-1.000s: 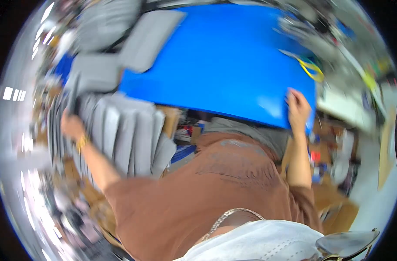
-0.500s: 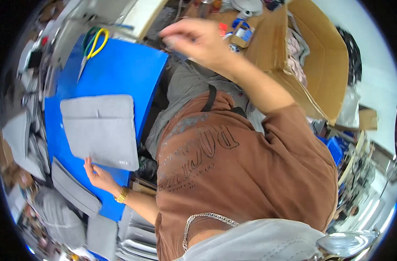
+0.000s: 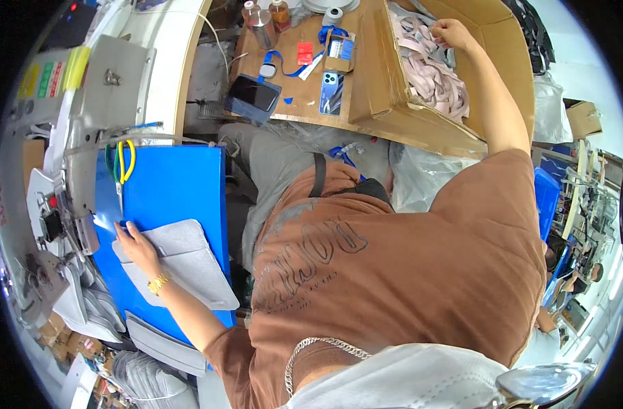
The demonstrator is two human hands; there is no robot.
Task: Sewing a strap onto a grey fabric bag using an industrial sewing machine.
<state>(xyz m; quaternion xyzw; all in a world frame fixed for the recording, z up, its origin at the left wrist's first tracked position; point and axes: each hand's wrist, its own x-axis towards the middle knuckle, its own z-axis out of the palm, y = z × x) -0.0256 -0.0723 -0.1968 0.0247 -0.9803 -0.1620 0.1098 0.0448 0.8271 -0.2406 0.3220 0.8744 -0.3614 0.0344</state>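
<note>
A grey felt pouch [image 3: 195,269] with a flap lies at an angle on a blue board [image 3: 178,180]. My left hand [image 3: 139,251], a gold bracelet at its wrist, rests over the pouch's far left corner with the fingers stretched out. Scissors with one yellow and one green handle [image 3: 126,163] lie just beyond those fingertips. Over at the far right, my right hand [image 3: 453,34] is inside a large cardboard box [image 3: 386,75], above a heap of pale pink and grey strips [image 3: 434,82]. Its fingers are curled together; what they pinch, if anything, cannot be made out.
Between board and box, a wooden table [image 3: 294,88] carries a phone [image 3: 332,92], a dark phone-like device [image 3: 253,94], bottles [image 3: 262,31] and a small carton [image 3: 340,51]. Machine parts [image 3: 110,78] border the board's left. More grey felt pieces [image 3: 165,341] lie at the near left.
My right hand has gone from the middle rightward into the box. My left hand has moved from the pouch's near edge to its far left corner, and the pouch has shifted and turned.
</note>
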